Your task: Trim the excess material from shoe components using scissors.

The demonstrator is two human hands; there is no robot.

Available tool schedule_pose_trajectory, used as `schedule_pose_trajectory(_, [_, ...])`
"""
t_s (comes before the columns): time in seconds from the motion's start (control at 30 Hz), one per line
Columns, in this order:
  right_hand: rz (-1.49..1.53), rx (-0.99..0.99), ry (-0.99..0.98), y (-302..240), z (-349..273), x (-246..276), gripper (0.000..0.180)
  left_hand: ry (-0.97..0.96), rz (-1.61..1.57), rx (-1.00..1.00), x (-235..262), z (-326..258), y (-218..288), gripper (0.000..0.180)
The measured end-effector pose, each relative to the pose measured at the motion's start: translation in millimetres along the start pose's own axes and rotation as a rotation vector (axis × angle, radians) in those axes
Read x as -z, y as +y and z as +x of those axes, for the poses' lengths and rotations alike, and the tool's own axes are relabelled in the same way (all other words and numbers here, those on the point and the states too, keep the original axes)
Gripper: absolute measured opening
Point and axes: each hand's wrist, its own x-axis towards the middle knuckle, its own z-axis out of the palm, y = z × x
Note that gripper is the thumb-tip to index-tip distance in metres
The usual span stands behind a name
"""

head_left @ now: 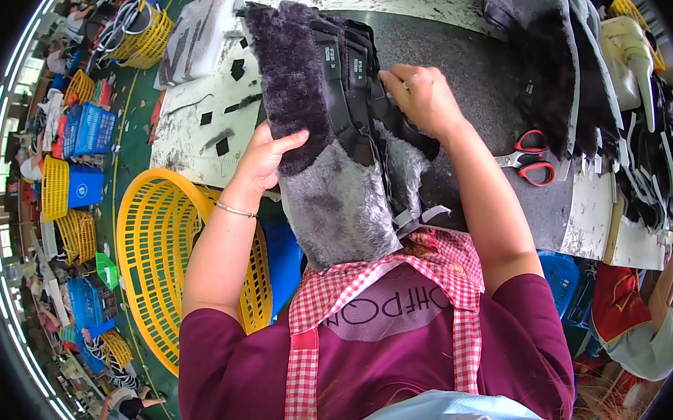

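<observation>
A furry fabric piece (336, 202), dark purple-black at the far end and silver grey at the near end, lies in front of me with its black lining folded open. My left hand (262, 157) is closed on its left edge, thumb on top of the pile and fingers underneath. At the right side of the piece, beside the black lining (354, 68), my right hand (425, 98) has its fingers curled together. What these fingers pinch is too small to make out. Red-handled scissors (528, 159) rest on the table to the right of my right forearm.
Grey and black fur pieces (550, 78) are piled at the far right of the dark-topped worktable (466, 53). Black scraps (222, 146) dot its pale left part. A large yellow basket (143, 262) stands by my left arm. Another person's arm (667, 257) shows at the right edge.
</observation>
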Motion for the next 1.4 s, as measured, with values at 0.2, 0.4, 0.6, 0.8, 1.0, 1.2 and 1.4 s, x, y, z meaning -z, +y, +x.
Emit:
schedule_pose_trajectory(0.2, [0.328,-0.028,-0.066,-29.4,-4.0,-9.6,0.038,-0.007,0.009,0.006,-3.9,-2.3,2.0,0.042])
schedule_pose_trajectory(0.4, [0.527,-0.103,-0.059,-49.9,-1.2,2.3,0.037,-0.007,0.001,0.001,-3.4,-1.4,-2.7,0.04])
schedule_pose_trajectory(0.6, [0.316,-0.108,-0.051,-40.3,5.0,-1.4,0.043,-0.003,0.025,0.007,-4.5,-0.3,-2.1,0.042])
schedule_pose_trajectory(0.8, [0.308,-0.261,0.238,-17.4,-40.5,-6.7,0.029,-0.02,0.121,-0.2,-14.5,4.5,9.6,0.044])
schedule_pose_trajectory(1.0, [0.659,-0.052,0.383,-55.7,-76.3,-24.3,0.022,-0.137,-0.118,0.166,-28.0,9.7,43.2,0.041])
schedule_pose_trajectory(1.2, [0.594,0.2,0.482,-44.7,-115.5,51.9,0.022,-0.289,0.428,-0.025,5.4,33.4,127.8,0.048])
schedule_pose_trajectory(1.4, [0.297,0.296,0.473,-13.9,-145.5,54.1,0.024,-0.331,1.526,-1.031,-184.9,38.6,310.1,0.037])
